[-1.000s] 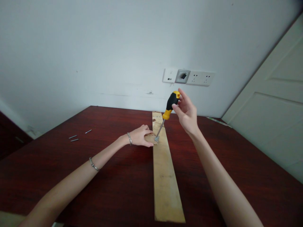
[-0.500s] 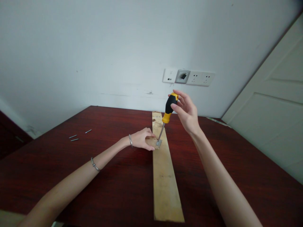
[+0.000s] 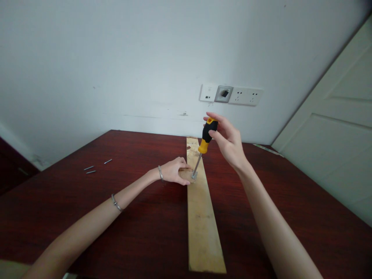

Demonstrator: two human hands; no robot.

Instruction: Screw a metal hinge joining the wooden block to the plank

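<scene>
A long pale wooden plank (image 3: 203,224) lies lengthwise on the dark red table (image 3: 116,201). My right hand (image 3: 229,143) is closed round the black-and-yellow handle of a screwdriver (image 3: 205,141). Its shaft slants down and its tip meets a small metal piece (image 3: 194,176) on the plank. My left hand (image 3: 174,170) rests on the plank's left edge, fingers curled onto a small wooden block (image 3: 186,173) right beside the metal piece. Two bracelets sit on my left arm.
Three loose nails or screws (image 3: 92,169) lie on the table at the far left. Wall sockets (image 3: 231,95) are mounted above the table's far edge. A pale door (image 3: 334,128) stands to the right.
My right hand has shifted slightly left and down, bringing the screwdriver more upright, and its fingers have closed further over the handle top. My left hand has barely moved.
</scene>
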